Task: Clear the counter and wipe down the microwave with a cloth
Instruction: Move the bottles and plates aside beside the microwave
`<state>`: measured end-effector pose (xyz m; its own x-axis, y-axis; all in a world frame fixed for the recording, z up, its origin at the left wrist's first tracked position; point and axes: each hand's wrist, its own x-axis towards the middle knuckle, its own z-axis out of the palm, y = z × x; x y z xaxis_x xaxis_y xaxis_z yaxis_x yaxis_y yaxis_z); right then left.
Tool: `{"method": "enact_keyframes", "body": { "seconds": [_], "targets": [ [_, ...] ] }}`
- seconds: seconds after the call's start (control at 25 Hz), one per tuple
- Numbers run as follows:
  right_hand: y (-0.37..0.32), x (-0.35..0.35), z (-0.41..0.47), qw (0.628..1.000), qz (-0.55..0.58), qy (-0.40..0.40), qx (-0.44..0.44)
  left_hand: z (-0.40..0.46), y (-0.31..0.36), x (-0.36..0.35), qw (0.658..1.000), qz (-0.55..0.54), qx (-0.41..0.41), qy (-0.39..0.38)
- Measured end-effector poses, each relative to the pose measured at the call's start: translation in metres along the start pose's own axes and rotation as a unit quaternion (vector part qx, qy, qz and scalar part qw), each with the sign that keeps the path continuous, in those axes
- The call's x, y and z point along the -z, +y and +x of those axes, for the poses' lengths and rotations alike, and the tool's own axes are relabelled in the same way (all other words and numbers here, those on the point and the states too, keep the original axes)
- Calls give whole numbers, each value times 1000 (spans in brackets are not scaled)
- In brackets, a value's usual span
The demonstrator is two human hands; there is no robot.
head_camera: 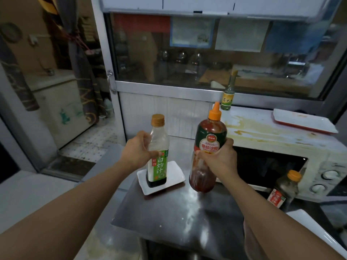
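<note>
Nearby: small bottle [285,188] fronts microwave [281,139] | tray [304,121] on top

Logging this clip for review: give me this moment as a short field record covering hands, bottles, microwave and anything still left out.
left hand: grips green-label bottle
right hand: grips ketchup bottle
microwave: top stained, not yet wiped
on microwave: slim bottle, white tray
counter: white plate, orange-capped bottle by the microwave
cloth: none in view
</note>
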<state>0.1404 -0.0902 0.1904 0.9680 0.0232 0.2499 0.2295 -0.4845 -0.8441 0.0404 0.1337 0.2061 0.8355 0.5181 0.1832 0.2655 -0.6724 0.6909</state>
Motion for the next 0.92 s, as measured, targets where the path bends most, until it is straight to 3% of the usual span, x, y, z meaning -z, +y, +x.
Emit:
{"method": "enact_keyframes", "body": {
  "seconds": [0.2, 0.4, 0.92],
  "targets": [
    [-31, -39, 26, 1000, -11, -9, 25, 40, -20, 20, 1000, -22, 0, 5],
    [-51, -91, 66, 999, -32, 9, 19, 113, -46, 28, 997, -61, -14, -40],
    [-35, -180, 175, 988, -35, 114, -99, 285, -74, -26, 976, -63, -112, -174]
  ]
}}
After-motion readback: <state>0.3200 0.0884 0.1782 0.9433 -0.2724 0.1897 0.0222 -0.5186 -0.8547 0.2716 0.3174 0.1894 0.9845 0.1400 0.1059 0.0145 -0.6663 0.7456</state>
